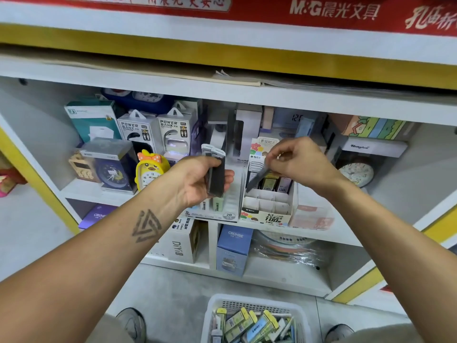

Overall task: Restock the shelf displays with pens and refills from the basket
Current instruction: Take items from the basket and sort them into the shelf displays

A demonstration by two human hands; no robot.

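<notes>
Working from the left, I see my left hand (197, 180) raised in front of the middle shelf (81, 191), its grip wrapped round a small stack of dark refill cases (215, 173), thumb on the near face and fingertips showing past the far edge. The cases stand roughly upright, white caps above the hand. I judge them light, stiff plastic with slick faces, so a stack like this could slide apart if the squeeze loosens; holding them across the flat sides near the middle looks right.

Further right, a clear display tray (222, 211) marked 2B sits on the shelf just behind and below that hand, with a few pale cases in it.

Next to it stands the cardboard display box (268, 209) with its grid of cells; the front cells look vacant, and a few dark and yellow cases stand in the back row.

My right hand (296, 160) hovers above that box, finger and thumb pinching one dark refill case (257, 178) at its upper end, the other fingers curled. The case hangs tilted, its lower end down-left toward the back cells; whether it touches the box yet I cannot tell. Being slim and light, it should swing easily from an end pinch, so I'd expect it to need steadying as it enters a cell.

Down on the floor, between my shoes, the white basket (212, 310) holds many more cases, mostly yellow-capped and green.
</notes>
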